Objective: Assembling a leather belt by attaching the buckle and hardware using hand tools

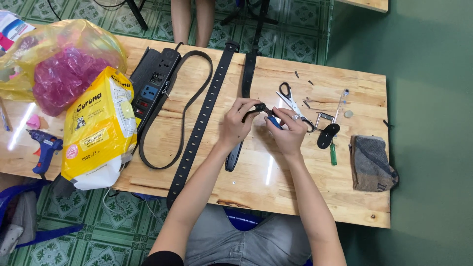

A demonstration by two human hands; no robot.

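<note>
My left grip (pixel 236 120) pinches the black belt (pixel 249 74); my right grip (pixel 288 130) clasps a blue-handled tool (pixel 274 121) above the table (pixel 276 177).

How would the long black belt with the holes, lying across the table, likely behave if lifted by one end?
The belt with holes would probably sag and swing, being long, thin and flat. Its near end already hangs past the edge of the table, so it might slide off if pushed. The thinner strap beside it lies in a loop, which hints that such straps bend easily.
</note>
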